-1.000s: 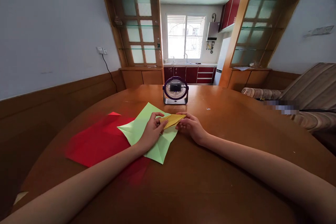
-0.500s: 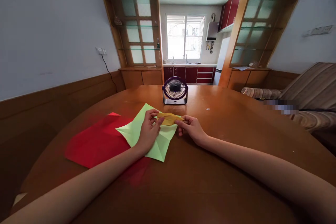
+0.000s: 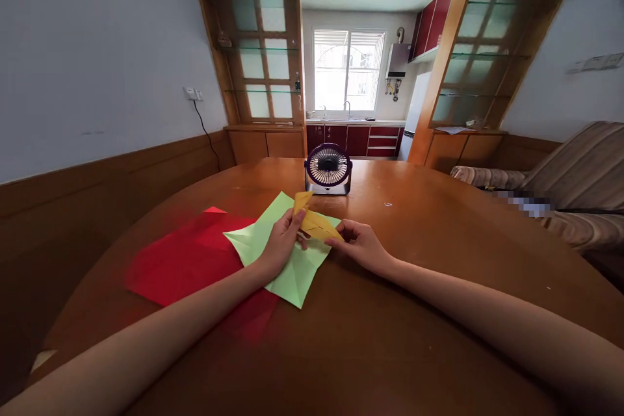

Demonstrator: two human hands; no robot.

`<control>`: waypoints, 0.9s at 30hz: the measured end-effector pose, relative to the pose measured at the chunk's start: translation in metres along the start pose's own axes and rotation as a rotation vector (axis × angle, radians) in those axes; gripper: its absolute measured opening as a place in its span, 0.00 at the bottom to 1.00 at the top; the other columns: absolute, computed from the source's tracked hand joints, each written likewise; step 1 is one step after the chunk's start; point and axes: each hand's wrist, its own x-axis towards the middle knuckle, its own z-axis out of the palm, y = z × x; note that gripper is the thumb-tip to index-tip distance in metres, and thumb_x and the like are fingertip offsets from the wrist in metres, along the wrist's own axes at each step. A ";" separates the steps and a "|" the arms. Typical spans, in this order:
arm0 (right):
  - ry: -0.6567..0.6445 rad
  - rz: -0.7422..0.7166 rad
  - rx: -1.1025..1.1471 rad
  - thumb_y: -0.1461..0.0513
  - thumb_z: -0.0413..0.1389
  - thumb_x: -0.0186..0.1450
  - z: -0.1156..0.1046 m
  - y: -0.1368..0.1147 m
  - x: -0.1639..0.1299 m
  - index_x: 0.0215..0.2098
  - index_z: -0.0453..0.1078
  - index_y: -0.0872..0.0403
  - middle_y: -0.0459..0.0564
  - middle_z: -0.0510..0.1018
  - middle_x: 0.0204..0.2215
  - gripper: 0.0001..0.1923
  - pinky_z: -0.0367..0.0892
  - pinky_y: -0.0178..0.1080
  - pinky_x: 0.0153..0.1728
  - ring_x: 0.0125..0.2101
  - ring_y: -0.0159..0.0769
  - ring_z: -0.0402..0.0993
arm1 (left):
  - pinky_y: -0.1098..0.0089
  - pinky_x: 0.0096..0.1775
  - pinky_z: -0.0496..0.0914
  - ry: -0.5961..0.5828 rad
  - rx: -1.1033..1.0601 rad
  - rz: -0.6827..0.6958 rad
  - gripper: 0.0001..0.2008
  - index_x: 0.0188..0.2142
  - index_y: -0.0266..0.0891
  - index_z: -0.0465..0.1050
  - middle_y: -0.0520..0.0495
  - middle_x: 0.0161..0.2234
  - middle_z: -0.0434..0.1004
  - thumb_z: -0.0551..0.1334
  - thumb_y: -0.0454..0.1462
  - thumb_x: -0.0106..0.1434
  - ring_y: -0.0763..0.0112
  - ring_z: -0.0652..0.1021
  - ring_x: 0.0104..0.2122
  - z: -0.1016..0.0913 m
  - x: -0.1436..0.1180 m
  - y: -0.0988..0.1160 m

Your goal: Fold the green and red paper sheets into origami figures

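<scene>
A folded yellow paper is held between both hands above a creased light green sheet. My left hand pinches its left part, where one flap stands up. My right hand pinches the paper's right tip. The green sheet lies partly over a red sheet on the round wooden table.
A small purple desk fan stands upright just beyond the papers. A striped sofa sits at the right. A wall with a socket and cable runs along the left. A kitchen with red cabinets lies beyond the doorway.
The yellow paper lay flat and stretched between both hands before; now its left flap is raised upright. Both hands shifted slightly nearer to me.
</scene>
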 end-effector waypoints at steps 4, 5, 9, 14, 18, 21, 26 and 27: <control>-0.042 0.064 0.143 0.54 0.66 0.55 -0.004 0.001 0.003 0.41 0.67 0.52 0.46 0.74 0.36 0.20 0.63 0.35 0.27 0.28 0.30 0.68 | 0.72 0.20 0.65 0.118 0.014 -0.042 0.24 0.29 0.34 0.69 0.46 0.27 0.75 0.67 0.55 0.52 0.73 0.71 0.19 0.002 0.008 -0.001; -0.053 0.084 0.197 0.54 0.66 0.54 -0.005 0.001 0.004 0.43 0.67 0.51 0.47 0.74 0.38 0.22 0.63 0.34 0.27 0.29 0.30 0.68 | 0.72 0.20 0.65 0.142 -0.009 -0.064 0.24 0.29 0.34 0.70 0.45 0.27 0.76 0.69 0.53 0.50 0.73 0.71 0.19 0.004 0.011 0.000; -0.069 0.185 0.450 0.51 0.62 0.59 -0.009 -0.001 0.007 0.44 0.69 0.52 0.46 0.75 0.35 0.19 0.65 0.35 0.30 0.30 0.31 0.70 | 0.74 0.23 0.63 0.143 -0.125 -0.120 0.23 0.30 0.32 0.73 0.45 0.29 0.76 0.72 0.50 0.46 0.73 0.72 0.24 0.017 0.020 0.001; -0.043 0.241 0.623 0.50 0.62 0.59 -0.015 0.005 0.010 0.44 0.69 0.53 0.46 0.76 0.30 0.20 0.63 0.35 0.25 0.26 0.33 0.72 | 0.75 0.23 0.60 0.147 -0.140 -0.107 0.24 0.28 0.32 0.71 0.49 0.26 0.74 0.74 0.50 0.44 0.79 0.68 0.21 0.028 0.032 -0.008; -0.114 0.203 0.647 0.47 0.58 0.62 -0.017 0.007 0.010 0.45 0.71 0.53 0.50 0.78 0.34 0.21 0.65 0.36 0.27 0.28 0.34 0.74 | 0.75 0.22 0.60 0.174 -0.152 -0.101 0.34 0.46 0.35 0.65 0.53 0.26 0.74 0.74 0.46 0.44 0.79 0.67 0.18 0.030 0.033 -0.014; -0.138 0.201 0.637 0.49 0.59 0.62 -0.016 0.005 0.009 0.44 0.74 0.53 0.51 0.79 0.38 0.19 0.67 0.36 0.30 0.31 0.34 0.76 | 0.76 0.21 0.60 0.188 -0.120 -0.071 0.48 0.61 0.38 0.49 0.59 0.21 0.71 0.73 0.43 0.47 0.78 0.66 0.16 0.029 0.028 -0.011; -0.046 0.214 0.605 0.56 0.65 0.56 -0.014 0.004 0.008 0.41 0.77 0.53 0.49 0.81 0.34 0.15 0.68 0.37 0.38 0.33 0.33 0.76 | 0.76 0.21 0.58 0.034 0.049 0.074 0.30 0.57 0.40 0.67 0.56 0.23 0.71 0.69 0.43 0.55 0.79 0.65 0.18 0.027 0.023 -0.003; -0.015 0.220 0.614 0.56 0.65 0.56 -0.014 0.005 0.009 0.39 0.78 0.53 0.49 0.81 0.34 0.15 0.69 0.38 0.38 0.33 0.34 0.76 | 0.76 0.21 0.58 0.011 0.092 0.084 0.24 0.51 0.39 0.73 0.54 0.24 0.72 0.68 0.44 0.56 0.80 0.65 0.19 0.027 0.023 -0.002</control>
